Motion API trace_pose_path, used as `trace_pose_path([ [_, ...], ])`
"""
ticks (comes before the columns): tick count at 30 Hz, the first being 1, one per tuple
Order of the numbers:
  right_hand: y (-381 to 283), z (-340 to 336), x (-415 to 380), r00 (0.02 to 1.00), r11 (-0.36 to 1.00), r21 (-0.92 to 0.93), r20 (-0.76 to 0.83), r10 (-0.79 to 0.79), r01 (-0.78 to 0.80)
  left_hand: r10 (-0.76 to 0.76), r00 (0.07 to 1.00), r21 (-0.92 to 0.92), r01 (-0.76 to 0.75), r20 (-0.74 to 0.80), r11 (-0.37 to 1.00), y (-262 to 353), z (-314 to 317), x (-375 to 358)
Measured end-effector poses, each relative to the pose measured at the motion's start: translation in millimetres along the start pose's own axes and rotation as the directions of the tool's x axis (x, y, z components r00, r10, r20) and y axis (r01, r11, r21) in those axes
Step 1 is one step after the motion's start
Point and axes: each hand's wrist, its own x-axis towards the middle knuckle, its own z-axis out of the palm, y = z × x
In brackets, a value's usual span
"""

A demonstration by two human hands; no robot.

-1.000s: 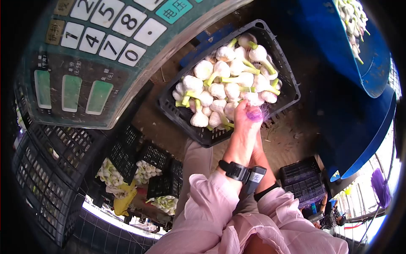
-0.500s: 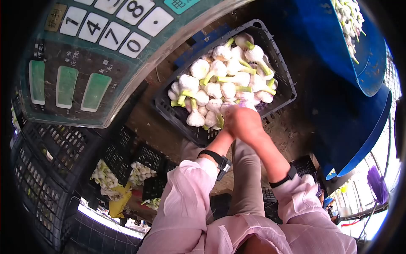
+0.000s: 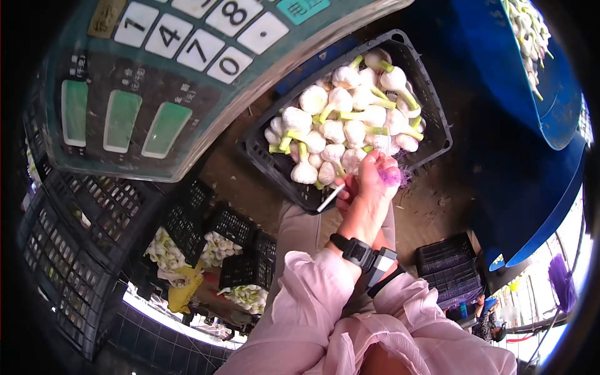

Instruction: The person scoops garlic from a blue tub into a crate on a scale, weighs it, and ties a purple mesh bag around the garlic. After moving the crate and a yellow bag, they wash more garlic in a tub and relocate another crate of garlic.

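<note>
In the head view, my left hand (image 3: 375,182) is closed at the near edge of a black crate (image 3: 439,119) of garlic. A purple stringy bundle (image 3: 392,177) shows at its thumb and fingertips, with loose threads to the right. My left forearm crosses over the right one. Curled fingers of my right hand (image 3: 345,189) poke out at the left of that wrist, around a thin white stick (image 3: 329,199); the rest of this hand is hidden. White garlic bulbs (image 3: 333,131) with cut green stems fill the crate just beyond the hands.
A scale's keypad and display panel (image 3: 125,94) looms at the upper left. To the right stand large blue containers (image 3: 522,206), one with more garlic (image 3: 527,37). Black crates (image 3: 447,265) lie behind me on both sides, near a yellow bag (image 3: 183,292). Purple strands (image 3: 560,284) hang far right.
My hands were together over the crate's near edge. Now my left arm has swung right across my right arm, and the white stick and purple bundle have come into sight. The view has shifted slightly.
</note>
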Motion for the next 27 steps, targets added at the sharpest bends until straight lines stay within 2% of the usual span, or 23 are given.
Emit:
trace_pose_path([
  [1, -11.3, 0.7, 2.2, 0.992, 0.986, -0.125, -0.036, -0.118, 0.113, 0.013, 0.998, 0.060, -0.009, -0.066, 0.998, 3.4, -1.2, -0.2],
  [3, -11.1, -30.0, 19.8, 0.996, 0.994, -0.104, -0.080, 0.025, -0.033, 0.056, 0.967, 0.261, 0.011, -0.250, 0.965, 10.6, -4.1, 2.9],
  [4, -4.7, -61.6, 37.3, 0.957, 0.958, 0.049, -0.057, 0.284, -0.282, 0.057, 0.945, 0.357, 0.065, -0.321, 0.932, 17.9, -2.8, 2.0],
  [5, -22.8, -66.9, 46.1, 0.978, 0.960, -0.187, -0.019, 0.209, -0.209, -0.049, 0.970, 0.479, 0.162, -0.239, 0.863, 35.4, -0.5, -11.6],
  [6, -47.3, -66.1, 50.5, 0.989, 0.906, -0.407, 0.039, 0.141, -0.113, -0.225, 0.956, 0.487, 0.291, -0.190, 0.823, 52.9, -7.5, -6.3],
  [7, -63.4, -51.5, 47.6, 0.995, 0.924, -0.380, 0.102, -0.014, 0.052, -0.093, 0.968, 0.579, 0.214, -0.232, 0.787, 40.9, 18.0, -16.8],
  [8, -74.1, -51.7, 43.0, 0.993, 0.926, -0.372, 0.111, -0.032, 0.071, 0.042, 0.965, 0.667, 0.146, -0.257, 0.730, 25.4, 42.5, -26.9],
  [10, -83.3, -50.0, 24.4, 0.988, 0.928, -0.360, 0.147, -0.041, 0.092, 0.087, 0.957, 0.713, 0.143, -0.276, 0.687, 25.7, 39.3, -25.1],
  [11, -86.6, -40.1, 18.1, 0.987, 0.970, -0.226, 0.148, -0.058, 0.091, 0.095, 0.955, 0.736, 0.151, -0.281, 0.660, 27.3, 37.1, -25.8],
  [12, -80.0, -41.1, 20.0, 0.992, 0.963, -0.250, 0.094, -0.083, 0.104, 0.101, 0.952, 0.757, 0.163, -0.289, 0.633, 27.1, 32.1, -26.6],
  [14, -64.3, -46.1, 30.6, 0.991, 0.945, -0.302, -0.012, -0.133, 0.124, 0.222, 0.936, 0.737, 0.054, -0.272, 0.674, 30.7, 6.0, -19.4],
  [15, -69.7, -43.9, 37.8, 0.989, 0.965, -0.261, -0.145, -0.041, 0.002, 0.286, 0.923, 0.730, -0.009, -0.257, 0.684, 31.8, -1.1, -16.7],
  [16, -67.5, -40.7, 42.5, 0.983, 0.981, -0.193, -0.181, -0.021, -0.014, 0.453, 0.844, 0.800, -0.050, -0.286, 0.598, 15.6, 14.7, -31.1],
  [17, -62.7, -37.7, 45.8, 0.976, 0.992, -0.123, -0.218, 0.003, -0.030, 0.609, 0.787, 0.933, -0.140, -0.099, 0.332, 10.8, -2.8, -26.0],
  [18, -60.6, -35.8, 47.1, 0.967, 0.998, -0.053, -0.252, 0.028, -0.043, 0.696, 0.708, 0.979, -0.201, 0.122, 0.032, 1.6, -2.3, -28.9],
  [19, -63.2, -35.3, 46.6, 0.955, 0.993, -0.020, -0.279, 0.104, -0.114, 0.770, 0.491, 0.910, -0.148, 0.408, -0.388, -9.8, -3.1, -33.6],
  [21, -60.7, -38.5, 44.1, 0.960, 0.992, -0.097, -0.276, 0.048, -0.077, 0.514, 0.501, 0.643, -0.117, 0.696, -0.757, -2.5, 5.0, -37.0],
  [22, -60.7, -41.3, 43.5, 0.962, 0.989, -0.137, -0.273, 0.018, -0.057, 0.342, 0.510, 0.454, -0.108, 0.789, -0.885, 1.5, 13.3, -40.7],
  [23, -61.7, -43.8, 42.5, 0.974, 0.985, -0.174, -0.220, -0.047, 0.008, 0.228, 0.661, 0.414, -0.137, 0.715, -0.900, 3.2, 22.3, -46.6],
  [24, -62.4, -46.0, 40.5, 0.981, 0.976, -0.205, -0.163, -0.109, 0.074, 0.090, 0.752, 0.322, -0.169, 0.653, -0.931, 11.1, 26.7, -45.8],
  [25, -63.9, -47.1, 39.5, 0.980, 0.963, -0.231, -0.103, -0.169, 0.141, -0.048, 0.788, 0.244, -0.247, 0.614, -0.938, 24.2, 28.5, -42.9],
  [26, -70.1, -49.0, 38.3, 0.990, 0.953, -0.282, -0.051, -0.128, 0.109, -0.186, 0.809, 0.168, -0.329, 0.558, -0.929, 36.0, 30.8, -39.3],
  [27, -82.4, -51.5, 35.1, 0.997, 0.940, -0.332, -0.002, -0.083, 0.077, -0.184, 0.802, 0.232, -0.371, 0.568, -0.899, 41.1, 36.0, -35.9],
])
